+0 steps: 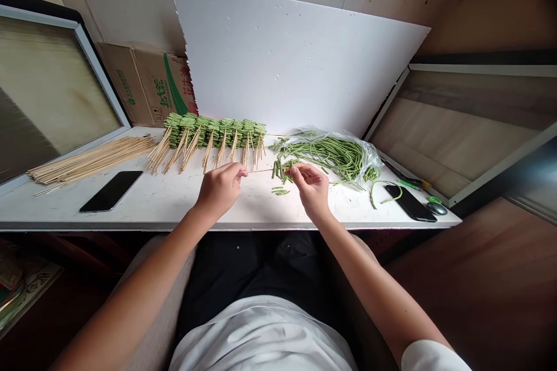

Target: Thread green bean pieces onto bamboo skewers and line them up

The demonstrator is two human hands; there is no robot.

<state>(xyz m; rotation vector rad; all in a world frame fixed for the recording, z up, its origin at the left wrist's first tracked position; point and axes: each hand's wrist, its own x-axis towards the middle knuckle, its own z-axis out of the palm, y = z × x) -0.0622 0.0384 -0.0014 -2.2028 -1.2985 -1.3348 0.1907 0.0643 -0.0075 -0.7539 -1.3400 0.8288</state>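
My left hand is closed above the white table, its thumb and fingers pinched on a thin bamboo skewer that points right. My right hand is pinched too, near the skewer's far end; what lies between its fingertips is too small to make out. Short cut pieces of long bean lie just beyond and left of the right fingertips. A few more bean pieces rest nearer the table's front. Behind my left hand stands a row of finished bean skewers, green ends to the back, sticks toward me.
Uncut long beans lie in a clear plastic bag at the right. Loose bamboo skewers and a phone are at the left. Another dark phone and a mouse sit far right. A white foam board stands behind.
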